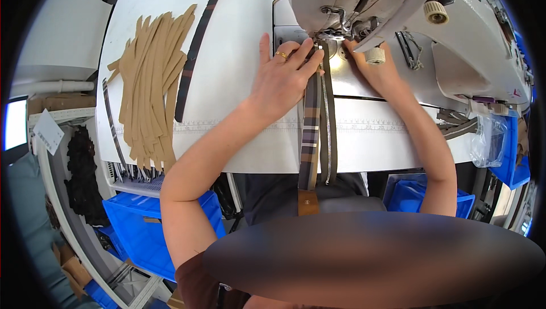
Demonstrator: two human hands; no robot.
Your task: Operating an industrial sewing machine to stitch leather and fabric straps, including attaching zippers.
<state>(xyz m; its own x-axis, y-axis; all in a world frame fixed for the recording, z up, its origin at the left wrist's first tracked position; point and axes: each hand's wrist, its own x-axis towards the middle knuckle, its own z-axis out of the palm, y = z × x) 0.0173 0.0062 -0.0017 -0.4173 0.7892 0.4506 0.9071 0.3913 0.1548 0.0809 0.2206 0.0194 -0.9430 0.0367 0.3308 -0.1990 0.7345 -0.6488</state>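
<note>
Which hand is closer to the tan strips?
Left. The left hand is to the right of the tan strips, near the zipper; the right hand is farther right, past the zipper.

right grip (382,74) partly hidden, sewing machine (476,35) cut off above

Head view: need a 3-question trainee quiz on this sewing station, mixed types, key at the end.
1. What do the fingers of the left hand touch?
A) the clear bag
B) the plaid strip
C) the monitor

2. True or false: the tan strips lie to the left of the zipper.

3. Fill in: the left hand wears a gold-coloured ____.

Key:
1. B
2. True
3. ring
</note>
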